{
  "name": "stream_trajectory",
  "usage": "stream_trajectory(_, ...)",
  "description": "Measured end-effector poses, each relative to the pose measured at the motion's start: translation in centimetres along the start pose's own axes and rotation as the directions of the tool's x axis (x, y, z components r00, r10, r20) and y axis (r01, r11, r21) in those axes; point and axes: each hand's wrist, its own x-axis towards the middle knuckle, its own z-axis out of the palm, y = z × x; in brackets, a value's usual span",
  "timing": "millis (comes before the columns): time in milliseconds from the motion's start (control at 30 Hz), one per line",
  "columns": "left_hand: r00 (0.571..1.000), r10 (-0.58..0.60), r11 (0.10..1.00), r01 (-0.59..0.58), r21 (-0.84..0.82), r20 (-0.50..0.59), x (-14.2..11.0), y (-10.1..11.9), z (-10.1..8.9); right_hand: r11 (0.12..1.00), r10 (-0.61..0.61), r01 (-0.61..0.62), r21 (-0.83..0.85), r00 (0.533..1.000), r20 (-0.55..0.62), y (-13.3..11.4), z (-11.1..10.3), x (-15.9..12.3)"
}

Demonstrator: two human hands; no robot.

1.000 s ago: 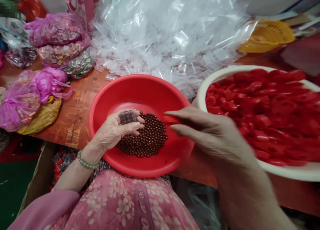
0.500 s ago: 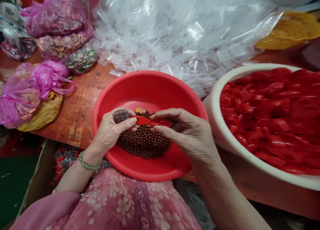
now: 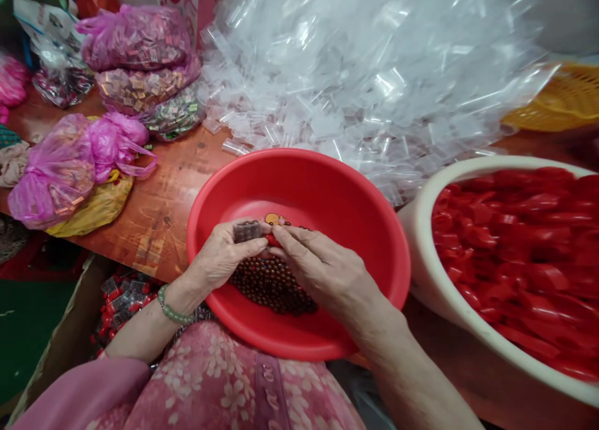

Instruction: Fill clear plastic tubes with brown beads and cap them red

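My left hand (image 3: pixel 218 255) is closed on a small clear plastic container (image 3: pixel 246 231) with dark brown balls inside. Against the container's right end, my right hand (image 3: pixel 334 274) pinches a red plastic piece (image 3: pixel 272 239), mostly covered by the fingers. Whether the two parts are joined I cannot tell. Both hands are over a red basin (image 3: pixel 369 230), above a heap of shiny brown beads (image 3: pixel 276 289). A small yellow disc (image 3: pixel 271 219) lies at the heap's far edge.
At right stands a white tub (image 3: pixel 423 224) full of red plastic pieces (image 3: pixel 528 255). Clear plastic tubes (image 3: pixel 337 93) are piled behind the basin, beside a yellow basket (image 3: pixel 561 99). Pink bags (image 3: pixel 135 40) sit at left. A box below holds red-and-clear items (image 3: pixel 124 302).
My right hand has come left from beside the white tub with the red piece, bringing it up to the container's end. The left hand keeps the container. The view has shifted slightly.
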Motion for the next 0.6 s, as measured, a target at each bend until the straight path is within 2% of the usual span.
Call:
stream_trajectory(100,1.000,-0.002,1.000,0.001,-0.030,-0.011,0.0,0.0,-0.2,0.998,0.018,-0.022,0.061,0.998,0.058,-0.1,0.4,-0.1)
stream_trajectory(200,1.000,0.020,0.999,-0.019,-0.033,0.009,-0.2,0.2,-0.2,0.987,0.054,-0.057,0.148,0.998,0.024,0.2,0.2,0.3)
stream_trajectory(300,0.999,0.023,1.000,-0.023,0.011,0.046,-0.3,0.4,-0.1,0.936,0.241,-0.228,0.269,0.970,-0.016,0.6,-0.4,1.2)
stream_trajectory(367,0.998,-0.008,0.998,0.004,0.069,0.054,-0.4,0.5,0.0,0.862,0.392,-0.359,0.359,0.920,-0.023,0.8,-0.9,1.8)
stream_trajectory(433,0.995,-0.065,0.992,0.057,0.109,0.071,-0.4,0.6,0.1,0.800,0.474,-0.420,0.429,0.881,-0.020,0.7,-1.4,2.6)
stream_trajectory(500,0.989,-0.088,0.989,0.073,0.129,0.116,-0.4,0.5,0.1,0.797,0.450,-0.401,0.453,0.893,-0.002,0.4,-1.6,3.5)
stream_trajectory(600,0.973,-0.065,0.990,0.035,0.135,0.223,-0.2,0.4,0.1,0.874,0.250,-0.241,0.422,0.968,0.034,-0.1,-1.6,4.6)
